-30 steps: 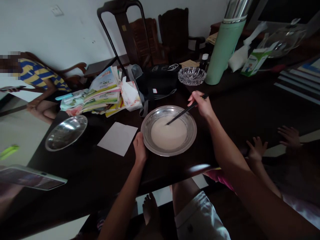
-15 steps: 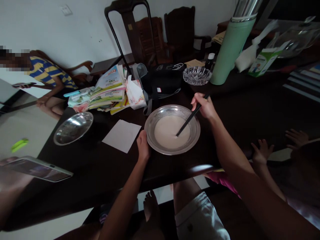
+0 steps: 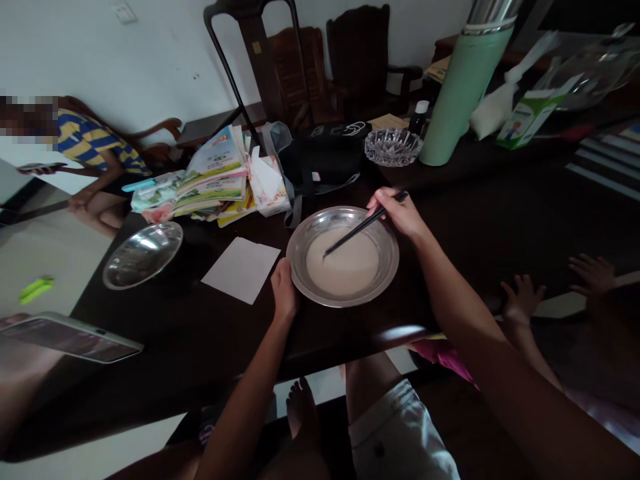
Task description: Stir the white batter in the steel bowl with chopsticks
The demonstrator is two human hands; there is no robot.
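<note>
A shallow steel bowl (image 3: pixel 387 263) of pale batter stands on the dark table (image 3: pixel 200 340) in front of me. My left hand (image 3: pixel 283 292) grips the bowl's near left rim. Dark chopsticks (image 3: pixel 357 229) are pinched in my right hand (image 3: pixel 400 212) above the bowl's far right rim. Their tips dip into the batter near its left side.
An empty steel bowl (image 3: pixel 143 254) and a white paper square (image 3: pixel 241 269) lie to the left. Behind are stacked books (image 3: pixel 213 183), a black bag (image 3: pixel 325 160), a glass ashtray (image 3: pixel 393 147) and a green flask (image 3: pixel 453 90). A phone (image 3: pixel 70 337) is at far left, and small hands (image 3: pixel 520 300) rest at the right edge.
The chopstick tips swung from the batter's right side across to its left. My right hand shifted slightly left; my left hand stayed on the rim.
</note>
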